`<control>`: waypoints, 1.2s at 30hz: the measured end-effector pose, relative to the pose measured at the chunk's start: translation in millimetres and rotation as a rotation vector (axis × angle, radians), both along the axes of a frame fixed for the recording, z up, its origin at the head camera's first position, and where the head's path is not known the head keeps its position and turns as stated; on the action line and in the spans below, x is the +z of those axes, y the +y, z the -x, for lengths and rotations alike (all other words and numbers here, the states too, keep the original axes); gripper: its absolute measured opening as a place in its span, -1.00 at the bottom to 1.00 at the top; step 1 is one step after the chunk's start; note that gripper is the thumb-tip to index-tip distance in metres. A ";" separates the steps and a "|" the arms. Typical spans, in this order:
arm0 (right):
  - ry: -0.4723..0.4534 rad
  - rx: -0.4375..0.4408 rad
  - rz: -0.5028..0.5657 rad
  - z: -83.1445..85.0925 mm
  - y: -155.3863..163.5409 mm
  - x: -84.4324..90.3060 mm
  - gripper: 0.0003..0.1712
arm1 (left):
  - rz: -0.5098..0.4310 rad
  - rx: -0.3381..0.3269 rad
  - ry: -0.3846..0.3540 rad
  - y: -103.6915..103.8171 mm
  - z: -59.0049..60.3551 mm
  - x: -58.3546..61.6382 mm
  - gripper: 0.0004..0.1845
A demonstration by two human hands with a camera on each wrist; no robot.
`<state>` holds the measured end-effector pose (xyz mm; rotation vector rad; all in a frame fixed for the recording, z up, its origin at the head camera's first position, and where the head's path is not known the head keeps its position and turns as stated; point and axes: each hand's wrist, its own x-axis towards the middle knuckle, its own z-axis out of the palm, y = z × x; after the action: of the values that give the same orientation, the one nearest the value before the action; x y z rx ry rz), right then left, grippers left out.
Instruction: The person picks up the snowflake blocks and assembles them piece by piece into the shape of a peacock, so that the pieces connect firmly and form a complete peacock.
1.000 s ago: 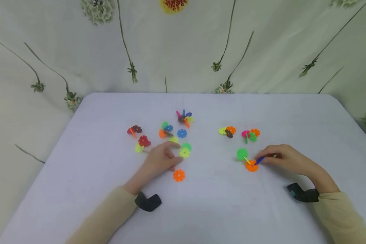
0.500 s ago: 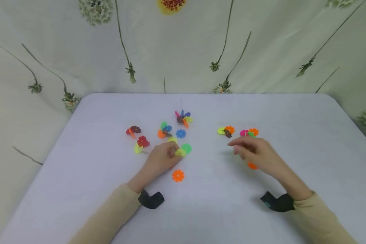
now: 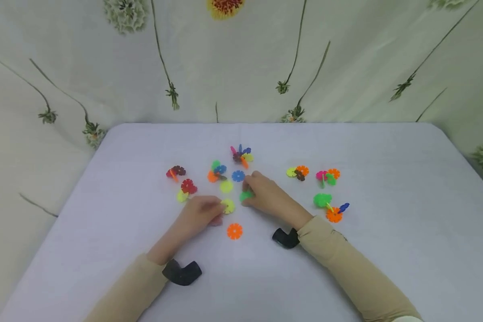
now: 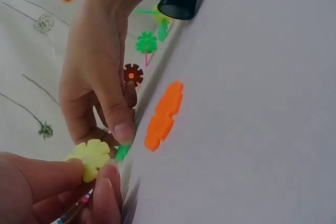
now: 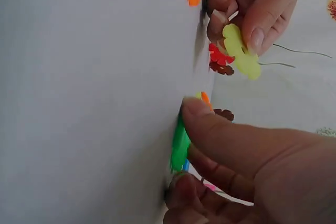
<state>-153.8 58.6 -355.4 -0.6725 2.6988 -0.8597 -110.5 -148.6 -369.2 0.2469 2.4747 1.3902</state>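
My left hand (image 3: 197, 217) pinches a yellow notched plastic disc (image 3: 227, 206) between thumb and fingers. In the left wrist view this yellow disc (image 4: 94, 157) is tilted up off the table. Just to its right, my right hand (image 3: 269, 197) reaches down to a green notched disc (image 3: 245, 196) at the table. The right wrist view has the thumb on one edge of the green disc (image 5: 180, 145) and fingertips at its opposite edge. An orange notched disc (image 3: 235, 231) lies flat in front of both hands.
Behind the hands lie a loose blue disc (image 3: 238, 175) and a loose yellow disc (image 3: 226, 186). Joined disc clusters are spread about: a many-coloured one (image 3: 241, 156) at the back, others at left and right. A patterned cloth (image 3: 241, 62) hangs behind the table.
My right hand has left the blue, orange and green cluster at right and moved left to the green disc. My left hand has picked up the yellow disc and drawn it slightly left.
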 end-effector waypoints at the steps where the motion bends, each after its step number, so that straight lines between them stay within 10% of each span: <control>1: -0.013 -0.001 -0.003 -0.7 1.7 -0.2 -0.74 | -0.031 -0.001 -0.031 0.1 0.4 -0.4 -0.73; 8: -0.295 -0.038 0.467 -27.7 37.6 -12.0 -0.89 | -0.244 0.013 -0.239 7.6 -4.1 -4.3 -0.63; 13: -0.628 -0.147 0.811 -60.9 54.5 -18.9 -0.59 | -0.257 -0.063 -0.190 22.6 -13.3 -7.8 -0.64; 29: -0.628 -0.199 0.906 -82.8 40.5 -21.4 -0.59 | -0.228 -0.078 0.070 45.0 -30.9 -15.6 -0.85; 36: -0.620 -0.151 0.847 -82.6 41.1 -13.4 -0.63 | -0.195 -0.194 0.268 47.3 -29.8 -7.3 -0.88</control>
<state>-71.1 99.7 -368.8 -0.2471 1.7852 -1.9020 -80.7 -101.3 -376.5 0.7394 2.4359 1.6029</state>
